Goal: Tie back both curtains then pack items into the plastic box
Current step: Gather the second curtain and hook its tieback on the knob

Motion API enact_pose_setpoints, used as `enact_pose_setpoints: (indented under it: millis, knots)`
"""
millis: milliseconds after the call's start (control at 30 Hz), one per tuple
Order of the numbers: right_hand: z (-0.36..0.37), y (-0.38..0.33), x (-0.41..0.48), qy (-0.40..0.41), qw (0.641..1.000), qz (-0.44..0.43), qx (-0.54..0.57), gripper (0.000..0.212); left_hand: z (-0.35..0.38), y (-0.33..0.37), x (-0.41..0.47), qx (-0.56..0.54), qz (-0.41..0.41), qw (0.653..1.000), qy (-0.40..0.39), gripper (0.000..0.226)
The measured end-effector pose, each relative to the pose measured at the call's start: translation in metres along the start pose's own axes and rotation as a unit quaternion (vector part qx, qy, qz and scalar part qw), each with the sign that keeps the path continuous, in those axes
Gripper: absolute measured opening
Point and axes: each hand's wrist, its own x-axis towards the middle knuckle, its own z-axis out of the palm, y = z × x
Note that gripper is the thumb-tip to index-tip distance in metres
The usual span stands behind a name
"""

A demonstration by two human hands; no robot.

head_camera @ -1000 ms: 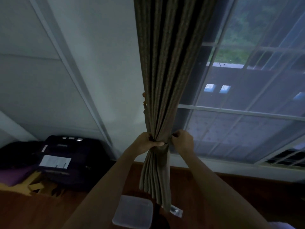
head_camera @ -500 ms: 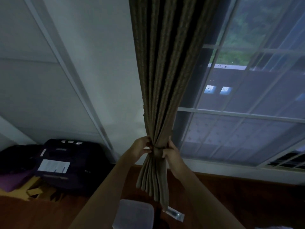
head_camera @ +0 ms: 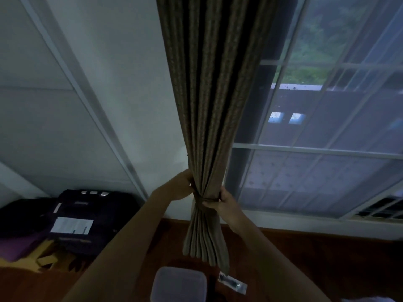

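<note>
Since half a second ago the two hands have slid a little closer around the gathered fabric, and the band now sits tighter at the pinch.

The window [head_camera: 316, 127] fills the side from one to four o'clock, grey daylight behind its bars. The curtain [head_camera: 209, 105] hangs from twelve o'clock down the middle, bunched into pleats and cinched by a tie-back [head_camera: 201, 201] just below centre.

A dark bag [head_camera: 87, 214] lies on the floor at eight o'clock.

The left hand [head_camera: 182, 188] has its grip clamped on the curtain's left edge at the cinch; the right hand [head_camera: 220, 201] pinches the tie-back from the other side.

The plastic box [head_camera: 178, 284] sits on the floor at six o'clock; its contents cannot be told. A small packet [head_camera: 232, 285] lies just beside it.
</note>
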Motion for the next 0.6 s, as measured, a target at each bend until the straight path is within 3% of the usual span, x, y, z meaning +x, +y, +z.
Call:
enact_pose_setpoints:
  millis: [100,200,267,367,600]
  knots:
    - [0.001,0.006,-0.001,0.061,0.996,-0.025,-0.067,0.067,0.013,-0.009,-0.005,0.052,0.023,0.992,0.115,0.039]
    - [0.004,0.015,-0.004,0.049,0.991,-0.017,-0.125,0.080,0.028,-0.011,-0.013,0.142,0.038,0.966,0.210,0.030]
    - [0.008,0.018,-0.006,0.045,0.988,-0.011,-0.148,0.071,0.029,-0.010,-0.021,0.178,0.041,0.963,0.200,0.023]
    - [0.014,0.019,-0.006,0.061,0.984,-0.019,-0.164,0.056,0.033,-0.014,-0.028,0.239,0.055,0.951,0.190,0.036]
    - [0.012,0.022,-0.002,0.069,0.970,-0.034,-0.228,0.046,0.040,-0.010,-0.030,0.342,0.009,0.914,0.219,0.027]
